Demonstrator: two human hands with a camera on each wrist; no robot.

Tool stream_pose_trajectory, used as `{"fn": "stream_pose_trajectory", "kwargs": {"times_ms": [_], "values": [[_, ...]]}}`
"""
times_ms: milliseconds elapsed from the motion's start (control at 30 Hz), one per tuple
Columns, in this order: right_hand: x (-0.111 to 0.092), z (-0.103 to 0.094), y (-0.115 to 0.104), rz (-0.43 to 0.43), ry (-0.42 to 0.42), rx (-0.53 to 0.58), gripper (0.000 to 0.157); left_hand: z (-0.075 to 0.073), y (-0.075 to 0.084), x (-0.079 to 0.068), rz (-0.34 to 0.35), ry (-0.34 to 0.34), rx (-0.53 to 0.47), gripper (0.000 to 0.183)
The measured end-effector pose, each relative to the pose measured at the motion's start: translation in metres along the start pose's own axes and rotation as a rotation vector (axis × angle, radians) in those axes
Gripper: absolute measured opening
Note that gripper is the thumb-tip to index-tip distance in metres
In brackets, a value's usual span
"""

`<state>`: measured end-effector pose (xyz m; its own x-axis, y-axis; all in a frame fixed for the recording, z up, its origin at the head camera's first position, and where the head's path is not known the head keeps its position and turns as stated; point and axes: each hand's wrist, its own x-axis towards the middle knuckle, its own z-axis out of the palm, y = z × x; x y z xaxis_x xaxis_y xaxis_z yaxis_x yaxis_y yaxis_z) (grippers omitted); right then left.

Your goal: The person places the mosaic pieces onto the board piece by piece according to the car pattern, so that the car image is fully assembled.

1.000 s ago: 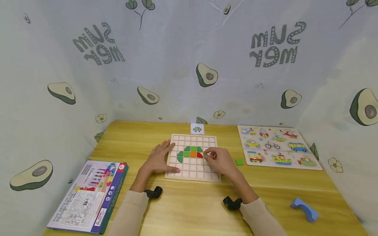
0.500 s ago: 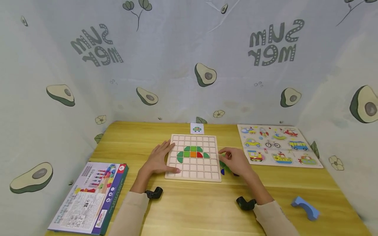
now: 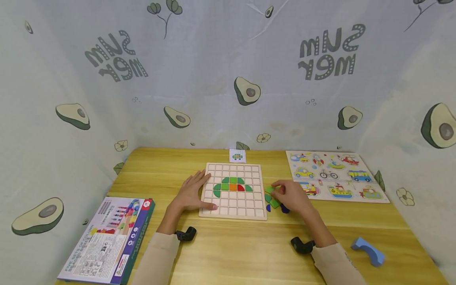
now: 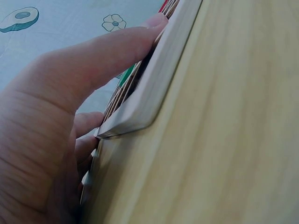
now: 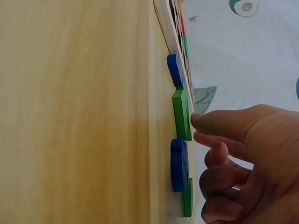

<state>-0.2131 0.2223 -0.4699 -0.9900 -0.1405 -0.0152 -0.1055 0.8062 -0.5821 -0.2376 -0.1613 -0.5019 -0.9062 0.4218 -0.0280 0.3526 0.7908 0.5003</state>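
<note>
A wooden grid board (image 3: 221, 211) lies mid-table with green, orange and red tiles (image 3: 233, 186) set in its squares. My left hand (image 3: 192, 192) rests along its left side, fingers spread at the edge and the thumb on the front left part; the thumb (image 4: 117, 46) also shows lying over the rim in the left wrist view. Just right of the board are loose green tiles (image 3: 274, 202) and dark blue pieces (image 3: 284, 209). Over them hovers my right hand (image 3: 290, 196), thumb and forefinger near each other. In the right wrist view nothing shows between its fingertips, close over a green block (image 5: 180, 114).
Behind the board stands a small pattern card (image 3: 237, 156). A vehicle picture puzzle (image 3: 335, 176) lies at the back right, a blue arch block (image 3: 368, 251) at the front right. A boxed toy set (image 3: 107, 239) occupies the front left, and a printed cloth (image 3: 213, 79) hangs behind.
My right hand has left a green rounded tile at the right end of the board's pattern and moved right to the loose pieces, uncovering several. The left hand has stayed put.
</note>
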Motion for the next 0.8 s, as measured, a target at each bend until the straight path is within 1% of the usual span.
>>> {"fn": "stream_pose_trajectory", "kwargs": {"times_ms": [133, 300, 567, 800], "values": [[0.0007, 0.0015, 0.002, 0.026, -0.024, -0.023, 0.033, 0.0001, 0.0, -0.0006, 0.008, 0.007, 0.007, 0.122], [0.0007, 0.0, 0.0035, 0.044, -0.029, -0.033, 0.034, 0.0006, 0.0008, -0.0007, 0.003, 0.008, 0.008, 0.122], [-0.0022, -0.0014, 0.0062, 0.023, -0.041, -0.038, 0.036, 0.002, 0.0022, -0.002, 0.003, -0.003, 0.002, 0.122], [-0.0006, -0.0022, 0.0054, 0.021, -0.034, -0.049, 0.035, 0.0021, 0.001, -0.0002, -0.008, 0.013, 0.003, 0.122]]}}
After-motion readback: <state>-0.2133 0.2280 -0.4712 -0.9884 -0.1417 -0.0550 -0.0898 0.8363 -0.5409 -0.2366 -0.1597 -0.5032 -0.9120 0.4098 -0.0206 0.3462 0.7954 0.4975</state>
